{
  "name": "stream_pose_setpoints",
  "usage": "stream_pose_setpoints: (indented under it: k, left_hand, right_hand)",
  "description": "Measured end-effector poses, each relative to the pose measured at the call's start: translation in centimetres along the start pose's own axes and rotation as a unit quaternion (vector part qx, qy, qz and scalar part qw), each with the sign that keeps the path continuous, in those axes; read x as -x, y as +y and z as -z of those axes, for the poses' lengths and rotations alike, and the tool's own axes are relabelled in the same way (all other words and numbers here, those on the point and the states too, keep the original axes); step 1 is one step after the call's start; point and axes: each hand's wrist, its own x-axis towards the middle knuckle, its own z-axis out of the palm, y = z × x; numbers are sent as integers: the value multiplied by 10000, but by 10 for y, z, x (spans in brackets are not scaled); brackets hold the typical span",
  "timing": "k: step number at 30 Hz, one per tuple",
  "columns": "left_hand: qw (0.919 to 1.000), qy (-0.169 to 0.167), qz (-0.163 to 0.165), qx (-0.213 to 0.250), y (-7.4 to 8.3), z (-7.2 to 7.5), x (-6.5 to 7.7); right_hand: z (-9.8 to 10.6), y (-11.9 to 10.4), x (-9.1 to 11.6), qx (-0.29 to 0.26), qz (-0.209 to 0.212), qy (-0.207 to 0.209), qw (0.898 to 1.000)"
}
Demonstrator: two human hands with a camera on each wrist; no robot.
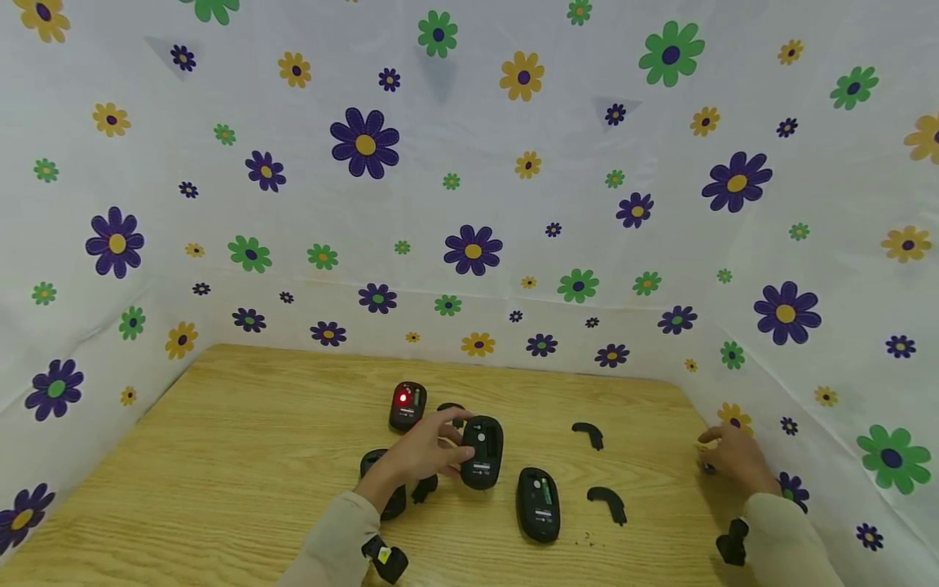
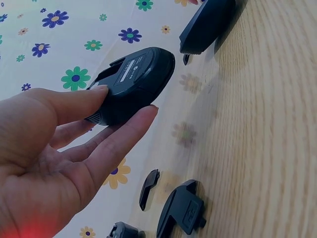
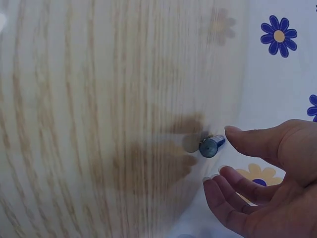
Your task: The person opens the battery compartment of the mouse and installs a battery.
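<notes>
My left hand holds a black computer mouse, thumb on one side and fingers on the other. The mouse is raised off the table, its underside with an uncovered battery slot facing me. In the left wrist view the thumb lies on the edge of the mouse and fingers support it from below. Over at the table's right edge, my right hand reaches down beside a small battery. Its thumb and fingertips stand apart around the battery, with a gap showing between them in the right wrist view.
Another open mouse lies underside up, a battery in its slot. Farther back, a mouse shows a lit red light; one more is partly behind my left arm. Black battery covers lie around the wooden table. Flowered cloth encloses it.
</notes>
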Motion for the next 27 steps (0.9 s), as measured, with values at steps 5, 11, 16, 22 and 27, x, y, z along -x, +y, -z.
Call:
stream_pose_setpoints:
  k: [5,11,16,22,27]
  left_hand:
    - [10000,13,-23,-64,-1,0,0]
    - [10000,28,-20,-63,-3,1,-1]
    - [10000,-3,-51,0,-3,1,-2]
    - [10000,-17,-51,24,-3,1,-2]
    - [10000,-14,-53,0,-3,1,-1]
  right_hand:
    - [-4,4,0,-39,-75,31,10000]
    - [-5,1,1,-81,-15,101,9999]
    - [-6,-1,3,15,63,107,9999]
    - [-8,-2,3,172,250,171,9994]
    - [-8,-6,2,192,337,168,9991]
